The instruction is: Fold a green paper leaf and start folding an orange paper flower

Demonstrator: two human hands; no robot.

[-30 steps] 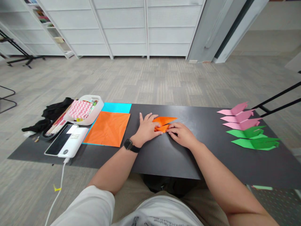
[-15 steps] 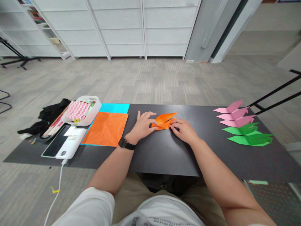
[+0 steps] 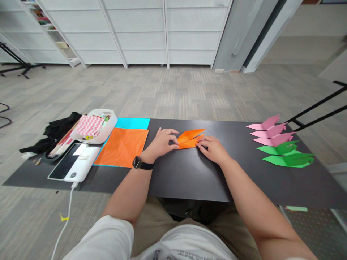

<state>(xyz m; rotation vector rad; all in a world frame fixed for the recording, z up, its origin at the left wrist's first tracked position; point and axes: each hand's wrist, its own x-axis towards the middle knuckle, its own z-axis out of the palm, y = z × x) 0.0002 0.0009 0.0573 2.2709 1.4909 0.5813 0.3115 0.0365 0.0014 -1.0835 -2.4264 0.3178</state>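
A folded orange paper [image 3: 186, 139] lies at the middle of the dark table, its pointed flaps spread toward the upper right. Thumb and index finger of my left hand [image 3: 164, 141] close on its left end, the other fingers held out above the table. At the opposite end, my right hand [image 3: 213, 148] pinches the lower right corner between thumb and fingertips. Left of my left hand is a flat orange sheet [image 3: 121, 147] on top of a blue sheet [image 3: 132, 123].
Several folded pink papers [image 3: 271, 130] and green papers [image 3: 290, 159] stand in a row at the table's right. On the left are a white basket [image 3: 110, 128], a phone [image 3: 64, 162], a white power bank [image 3: 82, 166] with a cable, and black cloth [image 3: 61, 126].
My left hand has shifted slightly left, its thumb and finger now nearer the paper's left edge. My right hand stays at the right corner.
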